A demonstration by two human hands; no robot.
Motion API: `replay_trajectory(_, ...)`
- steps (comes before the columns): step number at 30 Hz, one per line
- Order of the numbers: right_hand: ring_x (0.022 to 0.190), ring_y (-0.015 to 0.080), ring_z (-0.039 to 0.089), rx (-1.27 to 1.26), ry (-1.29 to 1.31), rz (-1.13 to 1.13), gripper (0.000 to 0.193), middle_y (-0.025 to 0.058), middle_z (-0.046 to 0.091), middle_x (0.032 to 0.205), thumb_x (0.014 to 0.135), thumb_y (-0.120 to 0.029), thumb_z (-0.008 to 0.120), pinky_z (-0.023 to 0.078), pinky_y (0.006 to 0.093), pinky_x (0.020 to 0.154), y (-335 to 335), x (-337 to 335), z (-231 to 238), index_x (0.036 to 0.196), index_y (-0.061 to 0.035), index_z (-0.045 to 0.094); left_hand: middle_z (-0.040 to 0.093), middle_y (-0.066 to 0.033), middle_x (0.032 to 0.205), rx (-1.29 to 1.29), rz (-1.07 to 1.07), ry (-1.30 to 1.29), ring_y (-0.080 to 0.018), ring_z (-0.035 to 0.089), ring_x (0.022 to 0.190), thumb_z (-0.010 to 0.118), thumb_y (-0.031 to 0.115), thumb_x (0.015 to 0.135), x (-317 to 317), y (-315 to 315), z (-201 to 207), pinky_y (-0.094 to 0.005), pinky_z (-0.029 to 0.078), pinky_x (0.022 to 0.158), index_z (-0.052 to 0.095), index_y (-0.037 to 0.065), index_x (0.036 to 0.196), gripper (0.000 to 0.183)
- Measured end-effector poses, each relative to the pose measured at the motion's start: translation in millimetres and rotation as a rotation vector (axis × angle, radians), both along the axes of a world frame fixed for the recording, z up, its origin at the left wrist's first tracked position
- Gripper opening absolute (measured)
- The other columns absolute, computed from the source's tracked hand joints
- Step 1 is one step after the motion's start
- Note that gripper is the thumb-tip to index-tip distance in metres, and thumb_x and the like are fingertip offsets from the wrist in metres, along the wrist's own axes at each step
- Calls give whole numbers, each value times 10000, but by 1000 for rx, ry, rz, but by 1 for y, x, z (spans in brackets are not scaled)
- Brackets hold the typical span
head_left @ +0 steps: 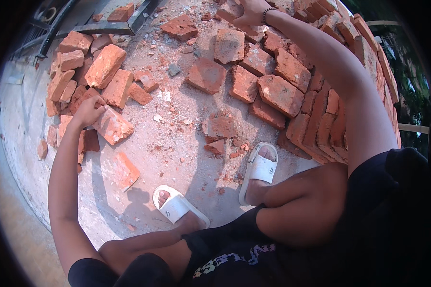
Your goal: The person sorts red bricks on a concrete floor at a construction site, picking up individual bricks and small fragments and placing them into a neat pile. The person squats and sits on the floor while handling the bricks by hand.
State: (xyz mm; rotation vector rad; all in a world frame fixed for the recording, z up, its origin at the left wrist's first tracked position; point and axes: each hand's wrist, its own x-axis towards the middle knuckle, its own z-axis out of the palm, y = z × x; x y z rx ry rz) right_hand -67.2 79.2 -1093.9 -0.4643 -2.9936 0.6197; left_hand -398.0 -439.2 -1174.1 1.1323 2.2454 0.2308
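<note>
My left hand [89, 111] is closed on the upper end of an orange-red brick [114, 126], which lies slanted at the front of a loose pile on the left. My right arm stretches to the far edge of the view, a beaded bracelet on its wrist. There my right hand [252, 11] grips a brick [231, 9], partly cut off by the frame. Right behind the left hand's brick rest two more, a leaning brick [118, 89] and a bright orange one [105, 66].
Bricks stand in tight rows in a stack [316, 119] on the right, with loose bricks [206, 75] before it. Broken pieces [219, 128] and rubble cover the ground between my sandalled feet and the piles. A dark metal frame [129, 21] lies at the far left.
</note>
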Motion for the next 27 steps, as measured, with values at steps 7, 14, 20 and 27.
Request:
replay_trajectory(7,1431,589,393,394,-411,-253,1144,352,383,1554,661,-458,895,428,621,1148,108,66,-76,1612,-525,264,724,-120,914,131,65,-27,-201,706,845,738,173,927,3,-14,-11,-348,562,809,690,-20,1053,236)
replay_trajectory(14,1427,404,499,-159,-645,-220,1160,246,486,1570,768,-600,867,419,531,1181,162,73,-100,1678,-251,237,716,-204,895,-53,204,332,-382,717,907,786,358,874,21,-15,-20,-469,545,825,665,-10,925,390)
replay_trajectory(20,1425,435,486,276,-484,-178,1067,250,473,1570,816,-558,854,423,538,1173,121,33,-111,1654,-185,310,407,-334,1520,-160,770,382,-475,506,1382,816,685,777,30,25,-22,-589,490,1059,312,-9,1528,1140)
replay_trajectory(27,1455,428,417,217,-296,195,879,196,463,1545,850,-338,845,400,527,1194,-14,13,-79,1596,-204,399,447,-168,1532,-234,305,542,-451,411,1465,918,582,701,6,9,-18,-657,441,1091,318,108,1546,1139)
